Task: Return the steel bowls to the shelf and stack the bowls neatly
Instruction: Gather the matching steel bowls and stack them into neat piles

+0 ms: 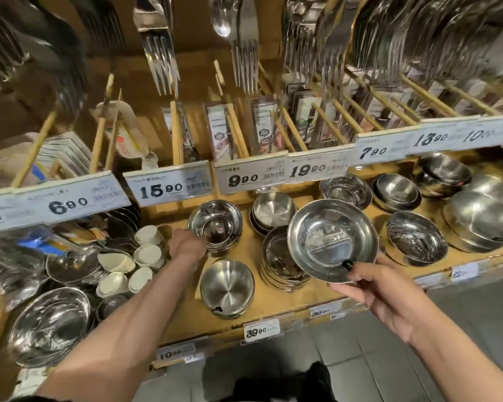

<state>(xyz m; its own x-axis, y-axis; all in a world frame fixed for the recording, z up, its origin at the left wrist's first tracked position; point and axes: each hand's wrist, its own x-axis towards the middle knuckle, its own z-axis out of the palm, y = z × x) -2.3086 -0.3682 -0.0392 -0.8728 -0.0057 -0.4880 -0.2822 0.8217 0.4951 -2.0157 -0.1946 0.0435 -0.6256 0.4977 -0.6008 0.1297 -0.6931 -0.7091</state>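
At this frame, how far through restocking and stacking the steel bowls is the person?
Partway. Done: several bowl stacks already sit on the shelf, such as the front stack. In hand: the right hand holds a shallow bowl above the middle stack; the left hand is at a rear stack. Left: placing that bowl.

Your left hand is stretched far fwd, arm nearly straight, back of hand up, fingers curled against the side of the small bowl stack. Right of that stack, your right hand is held nearer you — thumb & fingers pinching the shallow steel bowl by its near rim, bowl tilted twd you.
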